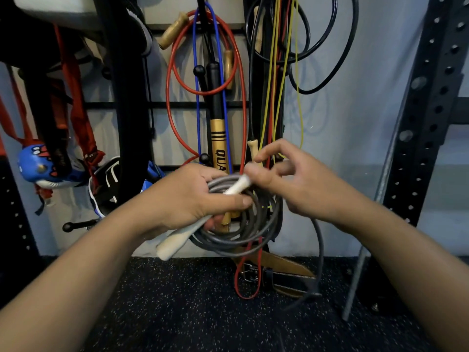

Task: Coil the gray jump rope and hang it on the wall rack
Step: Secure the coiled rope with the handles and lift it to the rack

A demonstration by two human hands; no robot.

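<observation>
The gray jump rope (243, 235) hangs in several loops from my left hand (193, 199), which grips the coil together with a white handle (175, 243) pointing down-left. A second white handle (239, 185) lies across the top of the coil. My right hand (297, 184) pinches its upper end between thumb and forefinger. A loose gray strand (320, 252) trails from under my right wrist down to the floor. The wall rack (177, 104) of black bars and knobbed pegs stands straight ahead, crowded with hanging ropes.
Red (175, 72), blue, yellow and black ropes and a black-and-gold handle (218, 133) hang on the rack. Boxing gloves (38, 166) and red straps hang at the left. A leather belt (284, 273) lies on the speckled floor. A perforated black upright (426, 118) stands at the right.
</observation>
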